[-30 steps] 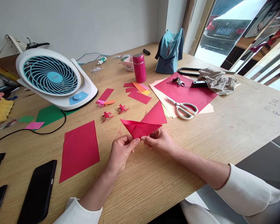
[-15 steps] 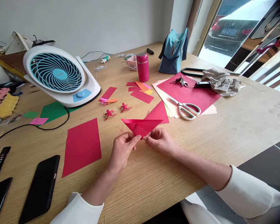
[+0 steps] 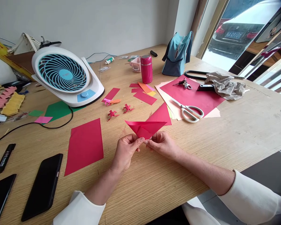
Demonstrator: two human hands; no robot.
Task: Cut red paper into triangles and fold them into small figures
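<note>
Basically we've got one pc of folded red paper [image 3: 146, 128] in both hands, approx mid-table, with its pointed bottom pinched & its wide top edge facing away from us. Our L hand [image 3: 126, 151] is closed on the bottom tip, thumb on the near side w/ fingers curled behind; our R hand [image 3: 163, 145] grips right next to it, also thumb & fingers, the two thumbs nearly meeting. A red triangle [image 3: 162, 112] shows behind the fold, but we can't tell if it's joined on. Just beyond, on the wooden table [image 3: 173, 184], we see 2 small red paper figures [image 3: 112, 115], w/ a flat red sheet [image 3: 85, 145] to our L. To our R, white-handled scissors [image 3: 183, 107] lie partly on the stacked paper [image 3: 203, 98]; the fan [image 3: 66, 75] stands far L, nr the wall
</note>
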